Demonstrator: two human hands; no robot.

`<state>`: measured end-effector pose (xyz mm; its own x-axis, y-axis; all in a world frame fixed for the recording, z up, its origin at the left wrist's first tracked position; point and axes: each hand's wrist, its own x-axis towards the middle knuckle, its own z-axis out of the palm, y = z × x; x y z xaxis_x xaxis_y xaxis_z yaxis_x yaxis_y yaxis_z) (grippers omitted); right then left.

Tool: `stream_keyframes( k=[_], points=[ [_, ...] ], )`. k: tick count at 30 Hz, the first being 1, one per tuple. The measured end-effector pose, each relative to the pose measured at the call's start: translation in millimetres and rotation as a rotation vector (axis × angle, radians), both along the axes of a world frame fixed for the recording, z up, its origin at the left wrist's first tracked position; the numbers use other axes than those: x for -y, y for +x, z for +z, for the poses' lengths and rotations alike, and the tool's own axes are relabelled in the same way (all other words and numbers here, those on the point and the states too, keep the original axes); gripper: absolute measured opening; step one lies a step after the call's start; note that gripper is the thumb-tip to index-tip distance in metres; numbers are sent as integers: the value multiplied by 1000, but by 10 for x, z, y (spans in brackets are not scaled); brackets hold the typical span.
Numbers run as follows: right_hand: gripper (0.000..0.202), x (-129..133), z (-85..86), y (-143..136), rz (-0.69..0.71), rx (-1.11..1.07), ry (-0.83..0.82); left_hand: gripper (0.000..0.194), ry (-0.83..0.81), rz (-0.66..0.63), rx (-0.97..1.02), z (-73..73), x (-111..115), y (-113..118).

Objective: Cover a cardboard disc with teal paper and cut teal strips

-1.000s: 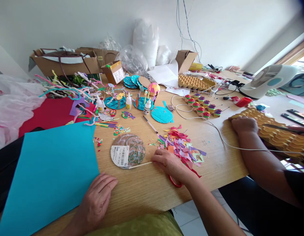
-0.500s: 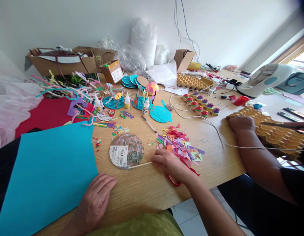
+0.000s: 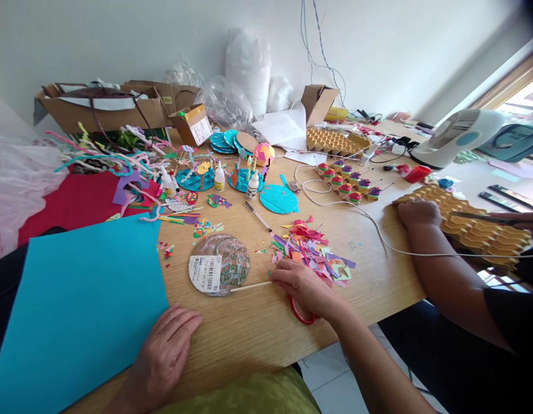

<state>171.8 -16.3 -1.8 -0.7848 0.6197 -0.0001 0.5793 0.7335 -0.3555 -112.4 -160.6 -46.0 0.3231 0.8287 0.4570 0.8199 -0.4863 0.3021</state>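
My right hand [image 3: 307,290] pinches one end of a thin pale stick [image 3: 251,286], held low over the table. The stick's other end reaches the near edge of a round disc in clear plastic wrap [image 3: 235,267], which has a white barcode label [image 3: 204,273]. Under my right wrist, red scissor handles [image 3: 302,315] stick out; the blades are hidden. A heap of coloured paper scraps [image 3: 311,247] lies just beyond that hand. My left hand [image 3: 165,345] rests flat, fingers stretched, at the edge of a large blue sheet [image 3: 80,305].
Glue bottles [image 3: 252,187], a pen [image 3: 258,217] and decorated blue discs [image 3: 196,179] stand or lie farther back. A white cable [image 3: 374,221] crosses the right side. There, another person's hand [image 3: 419,213] presses an egg tray [image 3: 486,233], a blade over it.
My right hand has shifted slightly right with the stick, whose far end has slid a little along the disc's edge. My left hand stays put. The view has turned slightly.
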Motion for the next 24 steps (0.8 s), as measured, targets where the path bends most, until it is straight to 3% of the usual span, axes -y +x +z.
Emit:
stream_keyframes(
  k=[20,24],
  points=[
    [22,48,12,-26,-12,7,-56,32,-23,16,35,-17,12,27],
    [24,14,-3,-16,-76,-5,-14,32,-10,19,30,-41,23,10]
  ],
)
